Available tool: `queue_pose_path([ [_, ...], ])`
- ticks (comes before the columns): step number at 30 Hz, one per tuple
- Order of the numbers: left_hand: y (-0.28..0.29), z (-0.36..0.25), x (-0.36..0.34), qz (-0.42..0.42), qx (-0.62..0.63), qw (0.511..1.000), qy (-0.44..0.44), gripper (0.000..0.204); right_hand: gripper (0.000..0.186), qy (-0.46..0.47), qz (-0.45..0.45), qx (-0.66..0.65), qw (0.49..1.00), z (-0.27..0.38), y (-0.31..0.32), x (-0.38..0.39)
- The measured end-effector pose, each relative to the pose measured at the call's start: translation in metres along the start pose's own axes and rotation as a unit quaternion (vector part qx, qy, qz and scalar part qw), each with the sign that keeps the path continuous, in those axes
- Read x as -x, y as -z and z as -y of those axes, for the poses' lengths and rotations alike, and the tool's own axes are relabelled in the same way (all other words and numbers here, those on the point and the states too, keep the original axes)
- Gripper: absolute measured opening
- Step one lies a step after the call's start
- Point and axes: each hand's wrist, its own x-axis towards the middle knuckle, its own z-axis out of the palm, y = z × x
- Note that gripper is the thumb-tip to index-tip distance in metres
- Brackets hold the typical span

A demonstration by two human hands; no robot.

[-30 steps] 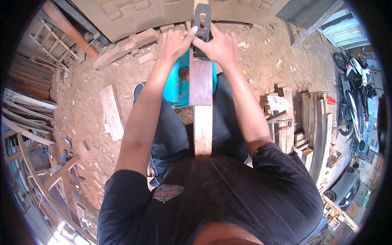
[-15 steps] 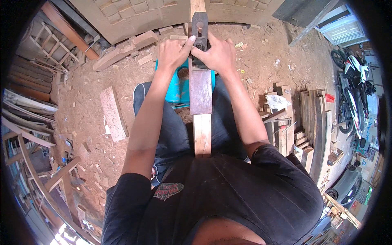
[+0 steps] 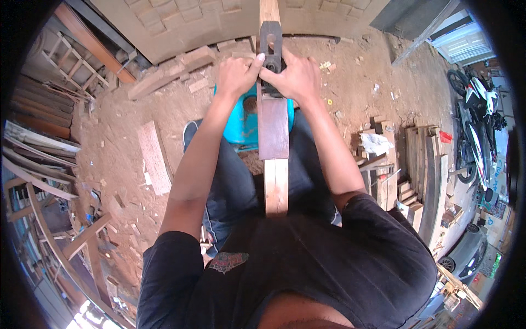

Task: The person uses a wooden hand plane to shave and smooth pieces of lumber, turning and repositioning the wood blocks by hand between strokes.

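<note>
A long hand plane (image 3: pixel 273 129) with a dark wooden body and a dark metal blade lies lengthwise on a pale wooden beam (image 3: pixel 276 187). The beam runs from my torso away from me, past the plane's far end. My left hand (image 3: pixel 236 75) grips the plane's far part from the left, and my right hand (image 3: pixel 299 80) grips it from the right. Both thumbs meet near the metal blade. Most fingers are hidden behind the plane's sides. Beneath the beam, between my legs, is a turquoise plastic stool (image 3: pixel 234 124).
A loose board (image 3: pixel 155 158) lies on the dusty floor to the left, and thicker timber (image 3: pixel 172 73) lies farther off. Stacked planks (image 3: pixel 424 164) stand to the right, near a white rag (image 3: pixel 376 143). A carved panel (image 3: pixel 219 24) spans the far side; a motorcycle (image 3: pixel 475 120) is parked at the right.
The whole view has shifted slightly, so everything appears a little lower and farther right. Both hands keep their grip, and the plane's place on the beam looks about the same.
</note>
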Motion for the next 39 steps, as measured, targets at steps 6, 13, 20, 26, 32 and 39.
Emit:
queue_pose_path([
  [6,-0.003,0.007,-0.04,-0.004,-0.019,1.0,-0.018,0.07,0.07,-0.046,0.017,0.016,0.999,-0.006,-0.005,-0.031],
  [13,0.001,-0.003,-0.006,-0.042,-0.008,0.999,-0.013,0.073,0.071,0.011,-0.025,-0.057,0.998,-0.001,-0.002,-0.012],
  [20,0.011,-0.008,-0.002,0.01,-0.006,1.0,0.013,0.062,0.07,0.019,-0.039,-0.045,0.998,-0.006,-0.01,0.003],
  [26,0.005,0.003,-0.042,-0.009,-0.024,1.0,-0.011,0.067,0.068,0.005,-0.029,-0.001,1.0,-0.009,-0.007,-0.044],
  [32,0.007,-0.006,0.055,-0.011,-0.023,0.999,-0.042,0.061,0.071,0.014,-0.013,-0.021,1.0,0.01,0.003,0.05],
  [39,0.013,-0.016,0.083,-0.036,0.005,0.998,-0.05,0.056,0.071,0.049,-0.059,-0.028,0.997,0.018,0.002,0.077],
])
